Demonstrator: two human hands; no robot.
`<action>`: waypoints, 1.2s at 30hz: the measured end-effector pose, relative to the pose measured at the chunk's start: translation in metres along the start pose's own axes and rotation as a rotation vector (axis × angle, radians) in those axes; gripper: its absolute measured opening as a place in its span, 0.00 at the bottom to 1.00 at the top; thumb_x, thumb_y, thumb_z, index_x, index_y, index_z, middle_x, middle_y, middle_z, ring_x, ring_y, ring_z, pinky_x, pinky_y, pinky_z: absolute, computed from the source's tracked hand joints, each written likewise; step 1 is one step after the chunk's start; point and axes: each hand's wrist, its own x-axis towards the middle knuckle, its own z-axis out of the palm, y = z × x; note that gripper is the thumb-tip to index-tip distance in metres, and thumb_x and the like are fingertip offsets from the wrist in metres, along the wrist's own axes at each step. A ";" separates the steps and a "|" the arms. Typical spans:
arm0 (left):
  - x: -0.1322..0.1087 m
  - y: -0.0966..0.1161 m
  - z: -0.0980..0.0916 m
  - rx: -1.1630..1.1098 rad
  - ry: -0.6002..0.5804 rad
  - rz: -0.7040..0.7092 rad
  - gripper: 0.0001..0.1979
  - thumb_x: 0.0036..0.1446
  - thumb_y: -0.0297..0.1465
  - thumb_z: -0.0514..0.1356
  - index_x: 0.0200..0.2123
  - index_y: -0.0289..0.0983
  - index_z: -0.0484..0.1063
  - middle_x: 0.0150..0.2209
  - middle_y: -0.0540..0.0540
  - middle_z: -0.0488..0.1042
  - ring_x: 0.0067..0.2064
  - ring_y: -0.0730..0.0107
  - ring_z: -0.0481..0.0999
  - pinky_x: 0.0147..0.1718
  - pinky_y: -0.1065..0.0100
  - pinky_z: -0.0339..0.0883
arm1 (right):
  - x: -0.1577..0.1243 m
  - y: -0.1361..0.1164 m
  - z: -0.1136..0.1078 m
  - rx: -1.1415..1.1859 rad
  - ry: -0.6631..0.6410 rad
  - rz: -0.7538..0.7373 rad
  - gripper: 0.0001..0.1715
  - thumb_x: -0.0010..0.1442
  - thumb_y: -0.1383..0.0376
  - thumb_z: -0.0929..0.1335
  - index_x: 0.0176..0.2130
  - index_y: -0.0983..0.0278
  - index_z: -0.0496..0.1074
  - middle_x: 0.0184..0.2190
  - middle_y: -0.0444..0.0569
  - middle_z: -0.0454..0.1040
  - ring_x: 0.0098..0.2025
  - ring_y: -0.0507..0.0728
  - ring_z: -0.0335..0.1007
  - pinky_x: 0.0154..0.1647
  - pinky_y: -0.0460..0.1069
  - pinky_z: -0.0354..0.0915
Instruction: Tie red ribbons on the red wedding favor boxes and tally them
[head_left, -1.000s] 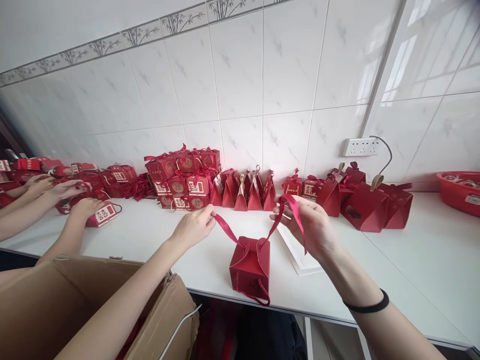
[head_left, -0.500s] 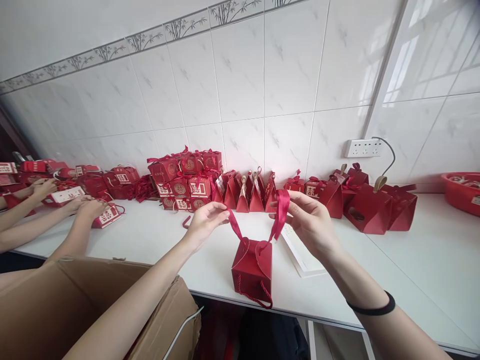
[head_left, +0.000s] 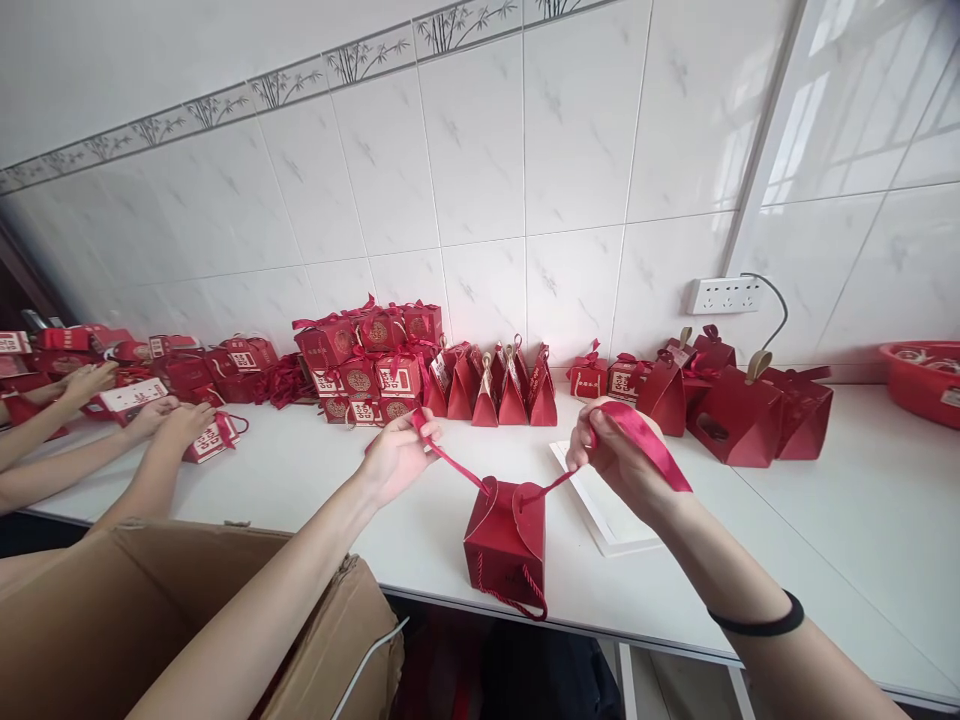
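Observation:
A small red gift box [head_left: 504,540] stands at the front edge of the white table, its curved top flaps closed. A red ribbon [head_left: 646,450] passes through the holes in its top, and a twisted red cord handle [head_left: 517,603] droops down the front. My left hand [head_left: 397,455] pinches one ribbon end, up and left of the box. On the other side, my right hand [head_left: 611,450] is closed around the other end, whose wide tail lies over the back of the hand. Both stretches of ribbon run taut to the box.
Stacked red boxes [head_left: 360,375] and pointed red boxes [head_left: 510,385] line the wall. Larger red bags [head_left: 739,415] and a red basin [head_left: 922,385] stand right. A white tray [head_left: 607,510] lies behind my right hand. A cardboard carton [head_left: 322,640] stands front left; other people's hands [head_left: 169,420] handle boxes.
My hands have drawn apart and slightly down, pulling the ribbon from slack to taut. The right ribbon tail now drapes over my right hand. The box has stayed in place.

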 end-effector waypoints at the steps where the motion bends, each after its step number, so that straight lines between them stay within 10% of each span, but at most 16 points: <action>1: 0.000 0.000 -0.003 -0.008 -0.011 -0.030 0.07 0.39 0.22 0.53 0.25 0.37 0.60 0.22 0.53 0.55 0.25 0.75 0.62 0.21 0.73 0.58 | -0.001 0.001 -0.002 0.014 -0.004 0.013 0.14 0.55 0.56 0.69 0.27 0.64 0.69 0.18 0.41 0.62 0.19 0.49 0.61 0.22 0.47 0.63; 5: -0.002 0.000 -0.014 0.054 -0.104 -0.187 0.03 0.45 0.27 0.54 0.27 0.38 0.61 0.18 0.57 0.47 0.17 0.80 0.50 0.14 0.77 0.43 | -0.003 0.003 -0.009 0.065 0.025 0.044 0.16 0.54 0.54 0.69 0.27 0.64 0.69 0.17 0.38 0.57 0.17 0.47 0.55 0.19 0.45 0.58; 10: -0.003 -0.009 -0.021 0.633 -0.313 -0.263 0.18 0.48 0.36 0.59 0.43 0.37 0.67 0.17 0.58 0.57 0.18 0.78 0.58 0.20 0.73 0.54 | -0.004 0.005 -0.016 0.087 0.088 0.082 0.16 0.54 0.55 0.70 0.26 0.63 0.67 0.17 0.38 0.57 0.17 0.46 0.54 0.19 0.44 0.57; 17: -0.009 -0.019 -0.011 1.324 -0.446 0.010 0.06 0.49 0.33 0.56 0.25 0.39 0.71 0.22 0.51 0.71 0.22 0.72 0.66 0.20 0.72 0.53 | -0.009 0.006 -0.024 -0.045 0.238 0.065 0.14 0.45 0.58 0.74 0.24 0.64 0.69 0.19 0.41 0.62 0.20 0.50 0.62 0.23 0.47 0.64; 22: -0.007 -0.022 -0.006 1.600 -0.190 0.460 0.07 0.50 0.26 0.53 0.27 0.39 0.70 0.23 0.47 0.73 0.31 0.63 0.72 0.38 0.62 0.63 | -0.018 0.009 -0.030 0.002 0.269 0.051 0.13 0.45 0.61 0.74 0.23 0.63 0.68 0.19 0.40 0.61 0.20 0.49 0.62 0.23 0.47 0.66; 26: -0.004 -0.027 -0.004 1.453 -0.057 0.607 0.09 0.52 0.25 0.53 0.32 0.39 0.72 0.32 0.45 0.77 0.38 0.62 0.75 0.48 0.56 0.62 | -0.024 0.011 -0.029 0.075 0.212 0.052 0.13 0.49 0.58 0.72 0.25 0.62 0.68 0.19 0.40 0.61 0.20 0.49 0.63 0.24 0.46 0.66; 31: -0.009 -0.024 0.004 1.044 -0.010 0.454 0.21 0.52 0.27 0.53 0.50 0.38 0.67 0.53 0.42 0.69 0.44 0.66 0.74 0.46 0.62 0.67 | -0.025 0.012 -0.025 0.053 0.154 0.077 0.12 0.53 0.58 0.71 0.25 0.62 0.69 0.21 0.41 0.64 0.22 0.50 0.65 0.27 0.47 0.67; 36: -0.011 -0.006 0.026 0.624 0.163 0.371 0.13 0.51 0.34 0.60 0.41 0.38 0.73 0.44 0.44 0.75 0.43 0.65 0.75 0.44 0.65 0.69 | -0.016 0.012 -0.014 0.003 0.123 0.082 0.10 0.48 0.61 0.73 0.25 0.63 0.70 0.23 0.43 0.68 0.26 0.52 0.68 0.31 0.49 0.68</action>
